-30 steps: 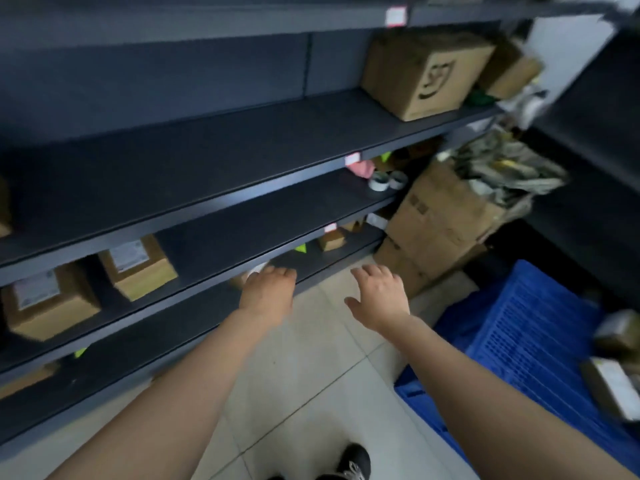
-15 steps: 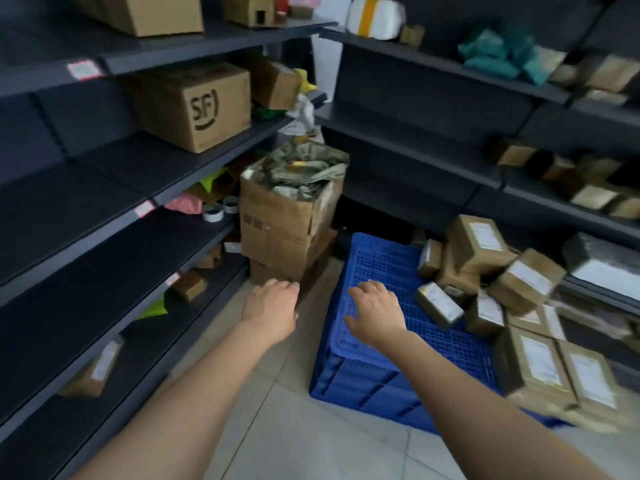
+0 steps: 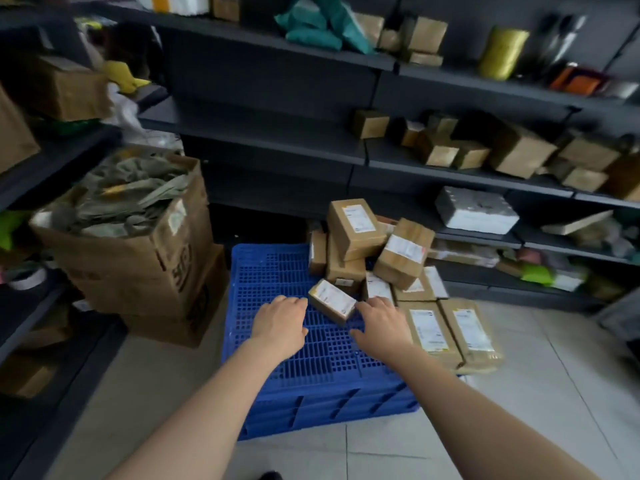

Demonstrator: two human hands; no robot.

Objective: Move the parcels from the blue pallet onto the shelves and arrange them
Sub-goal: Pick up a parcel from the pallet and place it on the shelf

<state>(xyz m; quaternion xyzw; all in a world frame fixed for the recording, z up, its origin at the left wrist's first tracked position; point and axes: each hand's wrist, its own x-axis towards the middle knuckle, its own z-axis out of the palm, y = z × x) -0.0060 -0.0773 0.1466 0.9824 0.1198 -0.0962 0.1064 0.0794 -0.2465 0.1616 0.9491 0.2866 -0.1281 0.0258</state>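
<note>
A blue slatted pallet [image 3: 277,268] lies on the tiled floor ahead of me. Several brown cardboard parcels with white labels are heaped on its right and far side. A small parcel [image 3: 331,300] lies tilted at the front of the heap. My left hand [image 3: 280,324] hovers just left of it with relaxed fingers and holds nothing. My right hand [image 3: 381,324] hovers just right of it, also empty. Two long flat parcels [image 3: 450,332] lie side by side at the pallet's right edge. Dark grey shelves [image 3: 270,142] stand behind the pallet.
A tall open carton [image 3: 145,244] stuffed with crumpled wrapping stands on another carton left of the pallet. The shelves on the right hold several small boxes, a white foam block [image 3: 476,211] and green bags. More shelving [image 3: 52,161] runs along the left.
My view has swung right from the left shelving to the pallet. Both hands have come forward over the pallet and now flank the small front parcel.
</note>
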